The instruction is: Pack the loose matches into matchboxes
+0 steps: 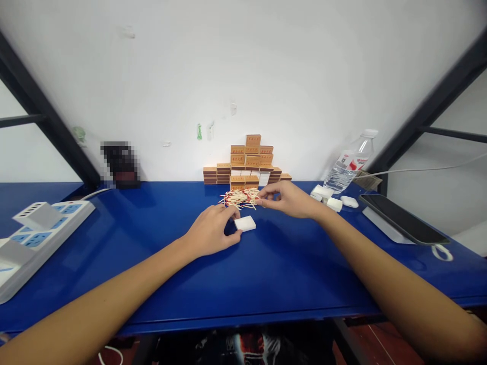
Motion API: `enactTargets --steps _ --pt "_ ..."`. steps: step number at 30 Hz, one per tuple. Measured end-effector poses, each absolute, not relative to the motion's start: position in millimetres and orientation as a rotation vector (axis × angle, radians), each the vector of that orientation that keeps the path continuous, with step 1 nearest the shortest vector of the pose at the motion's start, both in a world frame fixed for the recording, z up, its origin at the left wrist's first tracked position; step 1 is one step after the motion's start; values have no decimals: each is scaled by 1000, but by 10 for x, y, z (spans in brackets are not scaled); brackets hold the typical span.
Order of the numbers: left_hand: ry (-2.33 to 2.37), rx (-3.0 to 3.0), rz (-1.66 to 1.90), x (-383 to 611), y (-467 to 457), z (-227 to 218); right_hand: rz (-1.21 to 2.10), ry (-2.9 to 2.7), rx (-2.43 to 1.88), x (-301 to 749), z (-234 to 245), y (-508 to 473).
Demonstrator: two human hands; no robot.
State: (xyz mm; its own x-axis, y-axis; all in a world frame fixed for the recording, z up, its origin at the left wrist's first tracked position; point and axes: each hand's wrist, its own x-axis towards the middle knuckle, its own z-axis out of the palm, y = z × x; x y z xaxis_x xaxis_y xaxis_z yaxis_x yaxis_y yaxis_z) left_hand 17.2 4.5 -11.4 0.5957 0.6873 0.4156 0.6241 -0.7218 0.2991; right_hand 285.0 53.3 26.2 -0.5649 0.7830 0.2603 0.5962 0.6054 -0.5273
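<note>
A pile of loose matches (240,198) lies on the blue table (266,274) in front of a stack of orange matchboxes (247,163) against the wall. My right hand (286,198) reaches into the right side of the pile, its fingertips pinched on matches. My left hand (211,231) rests on the table with curled fingers, thumb and forefinger touching a small white inner tray (245,223) that lies flat just right of it.
A white power strip (34,238) lies at the far left. A water bottle (348,167) leans at the back right, with several white trays (327,197) beside it. A dark phone on a white stand (403,219) sits at the right. Black frame bars slant on both sides.
</note>
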Motion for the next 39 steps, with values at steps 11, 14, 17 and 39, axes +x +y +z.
enactTargets --steps 11,14,17,39 --pt "1091 2643 745 38 85 -93 556 -2538 -919 2548 179 299" --pt "1055 2660 757 44 82 -103 500 -2564 -917 2509 184 255" --pt "1038 2666 767 46 77 -99 439 -2620 -905 2484 195 222" --pt "1049 2677 728 35 46 -61 668 -2495 -993 2501 160 231"
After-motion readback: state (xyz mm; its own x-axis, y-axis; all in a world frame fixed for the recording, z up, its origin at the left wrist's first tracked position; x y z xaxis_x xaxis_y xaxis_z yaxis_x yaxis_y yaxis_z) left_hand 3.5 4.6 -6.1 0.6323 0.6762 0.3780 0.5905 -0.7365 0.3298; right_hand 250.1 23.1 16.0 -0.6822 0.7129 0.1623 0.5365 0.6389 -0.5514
